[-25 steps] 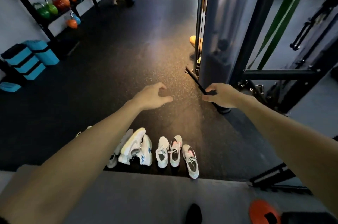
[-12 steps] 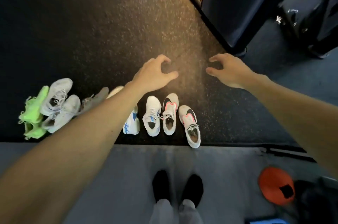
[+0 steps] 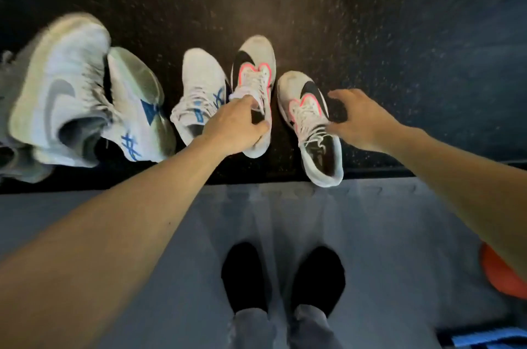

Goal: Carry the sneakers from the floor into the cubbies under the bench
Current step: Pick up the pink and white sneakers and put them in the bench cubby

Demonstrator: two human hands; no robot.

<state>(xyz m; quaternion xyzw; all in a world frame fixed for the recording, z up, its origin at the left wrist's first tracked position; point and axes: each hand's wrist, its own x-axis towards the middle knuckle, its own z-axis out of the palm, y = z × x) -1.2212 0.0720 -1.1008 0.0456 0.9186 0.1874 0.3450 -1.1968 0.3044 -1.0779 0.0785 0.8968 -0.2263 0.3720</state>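
Note:
Several sneakers stand in a row on the dark speckled floor (image 3: 342,6). A white pair with pink trim and black swooshes is in the middle. My left hand (image 3: 236,126) is closed on the tongue and collar of the left pink-trimmed sneaker (image 3: 253,63). My right hand (image 3: 359,120) is spread open, fingers and thumb touching the side and laces of the right pink-trimmed sneaker (image 3: 322,160). The bench and its cubbies are out of view.
Left of the pair are a white sneaker with blue marks (image 3: 199,83), its mate tipped on its side (image 3: 134,103), a white sneaker with a grey swoosh (image 3: 57,86) and a grey one (image 3: 14,160). My black-socked feet (image 3: 245,274) stand on a grey mat (image 3: 399,234). An orange object (image 3: 499,277) is at the right edge.
The view has tilted down and come much closer to the floor. Both hands dropped from above the floor onto the pink-trimmed pair, and the left hand closed on the left sneaker.

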